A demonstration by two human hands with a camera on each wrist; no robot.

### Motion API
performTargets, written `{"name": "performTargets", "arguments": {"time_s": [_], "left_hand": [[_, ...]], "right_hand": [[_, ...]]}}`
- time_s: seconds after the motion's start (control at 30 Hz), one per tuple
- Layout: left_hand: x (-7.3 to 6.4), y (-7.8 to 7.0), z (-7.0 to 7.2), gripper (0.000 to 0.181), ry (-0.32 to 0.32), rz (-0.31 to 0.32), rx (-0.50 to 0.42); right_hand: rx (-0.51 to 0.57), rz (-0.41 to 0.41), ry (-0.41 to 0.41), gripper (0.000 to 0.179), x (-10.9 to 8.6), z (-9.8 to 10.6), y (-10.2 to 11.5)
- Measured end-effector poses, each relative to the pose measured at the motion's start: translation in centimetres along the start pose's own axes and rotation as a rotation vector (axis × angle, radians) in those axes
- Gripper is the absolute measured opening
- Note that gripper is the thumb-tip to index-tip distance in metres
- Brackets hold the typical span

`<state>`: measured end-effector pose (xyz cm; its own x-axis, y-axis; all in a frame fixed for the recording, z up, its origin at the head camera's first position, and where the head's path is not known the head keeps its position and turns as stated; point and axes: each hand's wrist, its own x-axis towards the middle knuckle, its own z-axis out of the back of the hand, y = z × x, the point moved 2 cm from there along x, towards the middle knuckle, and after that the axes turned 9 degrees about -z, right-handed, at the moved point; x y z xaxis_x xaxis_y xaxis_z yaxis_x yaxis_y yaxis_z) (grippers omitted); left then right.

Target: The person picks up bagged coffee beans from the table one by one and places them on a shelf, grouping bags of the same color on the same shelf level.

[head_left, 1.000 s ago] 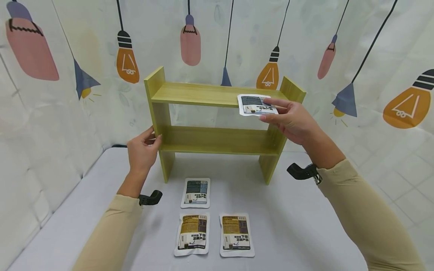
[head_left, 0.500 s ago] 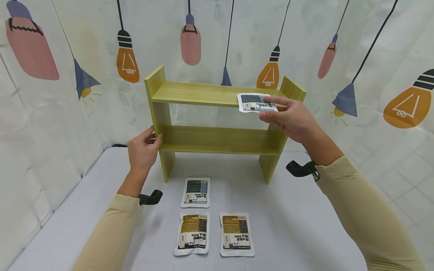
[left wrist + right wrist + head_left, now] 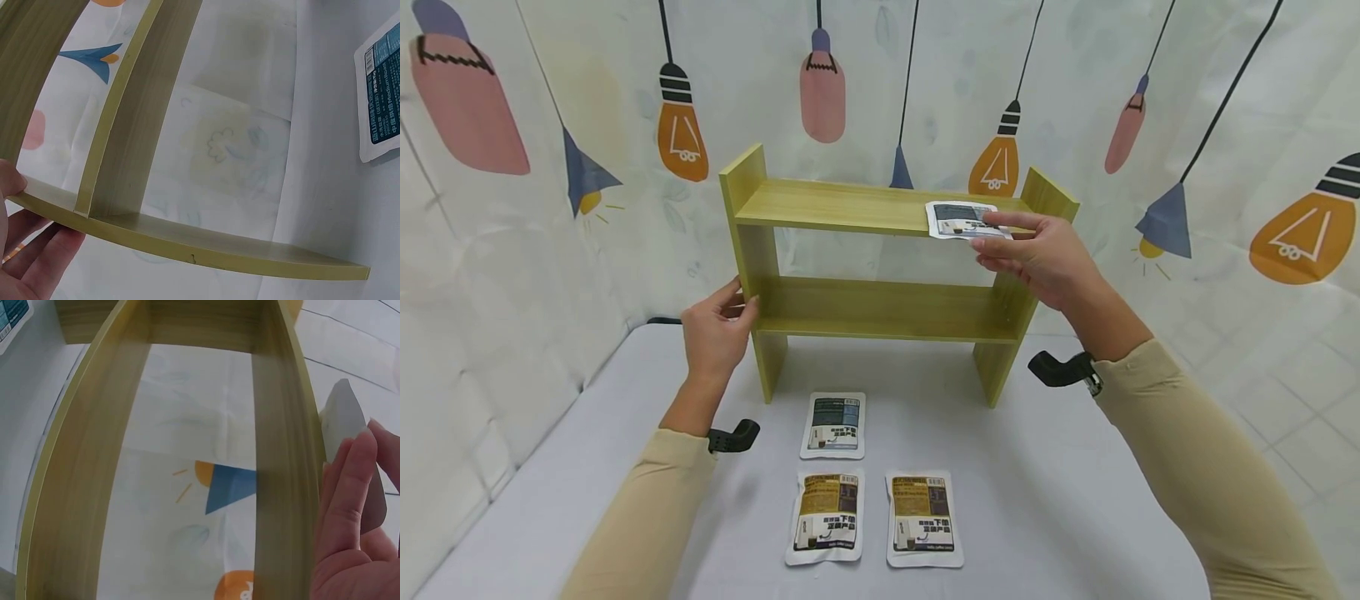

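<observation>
A small yellow-green wooden shelf (image 3: pixel 887 310) with two boards stands on the table. My left hand (image 3: pixel 715 337) grips the front edge of its left side panel, thumb on the inner face and fingers outside; the left wrist view shows the thumb and fingers (image 3: pixel 57 253) around that panel. At the top right, my right hand (image 3: pixel 1052 260) pinches a flat white pouch (image 3: pixel 953 220) with a dark blue label. The pouch lies nearly level and overlaps the top board's front edge. In the right wrist view its pale underside (image 3: pixel 342 415) shows beside the board, between thumb and fingers.
Below the shelf, a pouch with a dark blue-green label (image 3: pixel 832 427) lies on the white table (image 3: pixel 1045 500). Nearer are two pouches with brown and yellow labels, one on the left (image 3: pixel 826 518) and one on the right (image 3: pixel 923 520). A lamp-patterned curtain (image 3: pixel 872 92) hangs behind.
My right hand has lifted slightly and moved a little forward over the top board, and the pouch has tilted flatter. My left hand stays on the side panel.
</observation>
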<state>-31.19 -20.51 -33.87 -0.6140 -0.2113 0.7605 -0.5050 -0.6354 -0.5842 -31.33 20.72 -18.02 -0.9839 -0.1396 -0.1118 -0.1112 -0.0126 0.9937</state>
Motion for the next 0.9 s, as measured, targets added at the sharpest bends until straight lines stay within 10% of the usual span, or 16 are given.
{"name": "performTargets", "arguments": {"time_s": [0.9], "left_hand": [[0.07,0.00,0.11,0.040,0.011,0.017,0.012]], "right_hand": [[-0.079,0.006,-0.099,0.060,-0.17,-0.09,0.48]]}}
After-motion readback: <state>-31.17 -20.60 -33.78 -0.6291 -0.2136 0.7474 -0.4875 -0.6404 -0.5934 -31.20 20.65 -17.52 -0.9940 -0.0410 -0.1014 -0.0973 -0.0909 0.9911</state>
